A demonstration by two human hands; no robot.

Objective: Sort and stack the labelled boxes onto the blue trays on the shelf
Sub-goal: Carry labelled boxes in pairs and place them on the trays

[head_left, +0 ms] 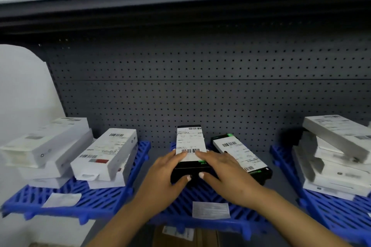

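Observation:
A black box with a white barcode label [190, 144] lies on the middle blue tray [216, 220]. My left hand [166, 174] and my right hand [224, 170] both hold its near end, fingers on the top and thumbs against the front face. A second black labelled box [241, 156] lies just to its right, angled. The left blue tray [84, 204] carries two stacks of white boxes [106, 156] [44, 146]. The right blue tray [329, 206] holds a rough pile of white and grey boxes [337, 152].
White paper tags lie on the fronts of the left tray [62, 199] and the middle tray [210, 209]. A grey pegboard back wall [200, 90] stands behind, with an upper shelf [180, 8] overhead. A white wall [22, 90] borders the left. A brown carton [188, 234] shows below.

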